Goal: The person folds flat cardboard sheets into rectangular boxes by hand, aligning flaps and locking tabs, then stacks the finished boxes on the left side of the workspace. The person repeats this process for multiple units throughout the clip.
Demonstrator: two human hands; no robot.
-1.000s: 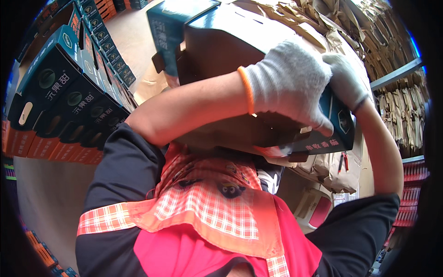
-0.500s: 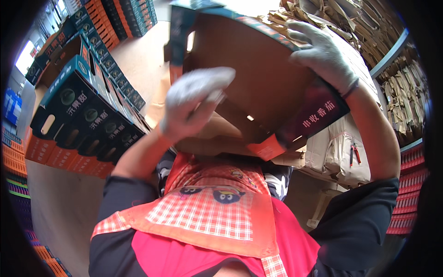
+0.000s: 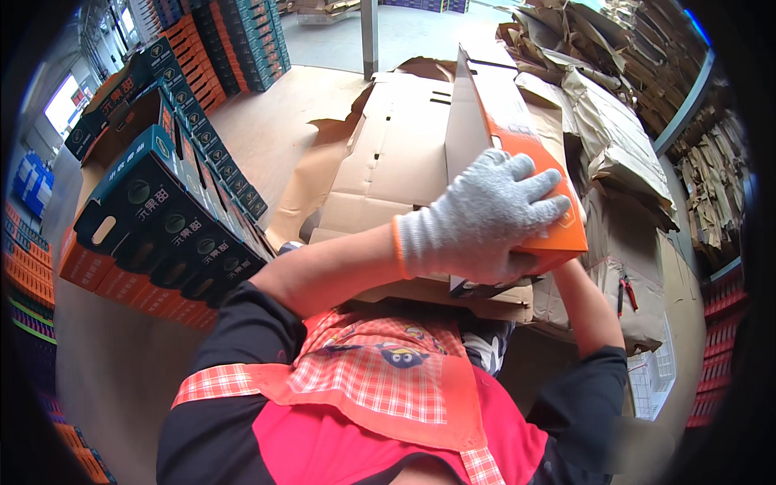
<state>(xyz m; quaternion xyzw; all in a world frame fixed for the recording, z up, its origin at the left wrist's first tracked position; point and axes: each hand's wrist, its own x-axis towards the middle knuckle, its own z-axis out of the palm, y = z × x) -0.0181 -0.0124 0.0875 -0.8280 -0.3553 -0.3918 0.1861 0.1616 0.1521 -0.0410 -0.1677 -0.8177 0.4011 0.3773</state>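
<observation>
While the carton (image 3: 517,137) stood in front of the person's chest, it showed an orange printed side and a plain brown inner face, one end pointing up and away. The left hand (image 3: 485,214), in a grey knitted glove with an orange cuff, lay spread over the orange side with its fingers (image 3: 533,182) flat and splayed, pressing rather than clenching. The right hand was hidden behind the carton; only its forearm (image 3: 586,311) rose from below, so whether it gripped could not be told.

Half a second before, the carton had been tilted with its brown underside and a dark printed band facing the camera, the right glove had been visible on its upper right edge, and the left glove had hung loose under the brown face. A second before, both gloves had been clamped on the dark side. Now the orange side had turned outward and the left glove had crossed onto it.

Just behind the carton lay flattened brown cardboard sheets (image 3: 388,162). At the left, a row of dark teal cartons (image 3: 162,226) with handle holes stood on orange boxes (image 3: 89,275). To the right, heaps of crumpled cardboard (image 3: 614,121) leaned against the wall, and red-handled pliers (image 3: 626,293) rested on a brown box (image 3: 638,315). The floor (image 3: 267,121) was pale and smooth, with further stacks (image 3: 250,40) along it.
</observation>
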